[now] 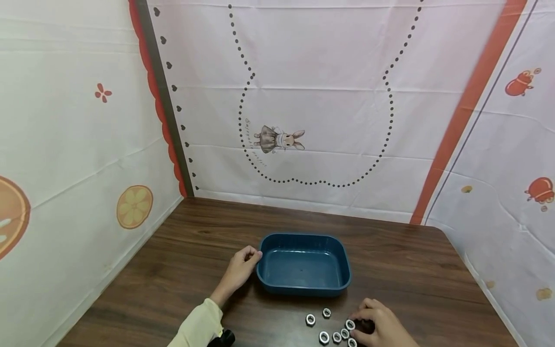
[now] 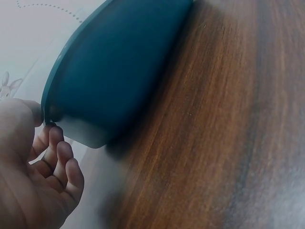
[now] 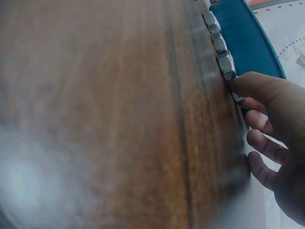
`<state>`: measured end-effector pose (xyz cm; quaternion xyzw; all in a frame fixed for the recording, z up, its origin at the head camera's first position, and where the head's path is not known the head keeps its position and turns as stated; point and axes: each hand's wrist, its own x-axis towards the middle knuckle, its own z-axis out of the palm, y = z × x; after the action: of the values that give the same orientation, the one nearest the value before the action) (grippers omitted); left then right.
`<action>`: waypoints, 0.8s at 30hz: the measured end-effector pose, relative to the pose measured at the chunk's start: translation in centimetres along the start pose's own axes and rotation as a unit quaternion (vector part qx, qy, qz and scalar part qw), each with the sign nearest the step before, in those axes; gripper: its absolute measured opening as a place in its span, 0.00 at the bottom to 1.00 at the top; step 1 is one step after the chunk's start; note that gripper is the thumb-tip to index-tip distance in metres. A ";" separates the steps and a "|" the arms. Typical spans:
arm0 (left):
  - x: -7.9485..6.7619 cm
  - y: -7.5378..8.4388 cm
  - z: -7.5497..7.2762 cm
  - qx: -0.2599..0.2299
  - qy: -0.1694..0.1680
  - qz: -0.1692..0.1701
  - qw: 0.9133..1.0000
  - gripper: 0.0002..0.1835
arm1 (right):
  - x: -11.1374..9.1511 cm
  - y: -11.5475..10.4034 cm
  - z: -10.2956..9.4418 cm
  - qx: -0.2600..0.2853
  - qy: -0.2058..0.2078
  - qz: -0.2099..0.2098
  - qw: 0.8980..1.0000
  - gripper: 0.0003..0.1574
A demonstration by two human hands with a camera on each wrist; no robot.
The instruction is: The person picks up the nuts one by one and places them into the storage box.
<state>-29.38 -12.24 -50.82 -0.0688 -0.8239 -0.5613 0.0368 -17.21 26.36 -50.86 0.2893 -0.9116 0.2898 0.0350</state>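
Note:
A dark blue rectangular plastic tray (image 1: 303, 291) stands on the table. My left hand (image 1: 243, 264) pinches its left rim between thumb and fingers, seen close up in the left wrist view, where the tray's outer wall (image 2: 119, 62) fills the top. Several silver hex nuts lie in front of the tray, among them a nut (image 1: 310, 320) at the left and another nut (image 1: 326, 313) near the tray. At the right of the group, my right hand (image 1: 381, 324) has thumb and index fingertip around a hex nut (image 1: 350, 325). In the right wrist view that nut (image 3: 237, 97) is mostly hidden behind the thumb.
The table (image 1: 199, 231) has a dark wood-grain top. White printed cloth (image 1: 321, 111) hangs behind it and along both sides. A black object (image 1: 222, 339), partly cut off, shows by the left sleeve (image 1: 199, 323).

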 end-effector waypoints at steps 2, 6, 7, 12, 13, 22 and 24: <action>0.0 -0.1 0.0 0.002 -0.002 0.000 1.000 0.12 | -0.1 0.1 0.1 0.001 0.004 -0.004 1.000 0.11; -0.1 -0.1 0.0 0.008 -0.002 -0.001 1.000 0.11 | -0.2 0.1 0.3 0.002 0.023 -0.017 1.000 0.10; -0.1 -0.1 0.0 0.009 -0.001 0.000 1.000 0.11 | -0.2 0.1 0.4 0.005 0.029 -0.018 0.999 0.09; 0.0 -0.1 -0.1 0.012 -0.001 0.006 1.000 0.10 | -0.4 0.1 0.3 0.017 0.050 -0.007 0.999 0.07; 0.1 -0.1 -0.1 0.012 -0.001 0.006 1.000 0.10 | -0.4 0.1 0.3 0.014 0.058 -0.007 0.998 0.07; 0.2 -0.2 -0.2 0.009 -0.009 0.005 1.000 0.11 | -0.3 -0.4 -0.4 0.000 0.077 0.054 0.996 0.08; 0.2 -0.1 -0.2 0.010 -0.010 0.004 1.000 0.11 | -0.1 -0.5 -0.8 -0.001 0.072 0.074 0.995 0.08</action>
<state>-29.58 -12.49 -50.84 -0.0769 -0.8296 -0.5521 0.0314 -16.98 26.53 -49.98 0.1994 -0.9260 0.3106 0.0793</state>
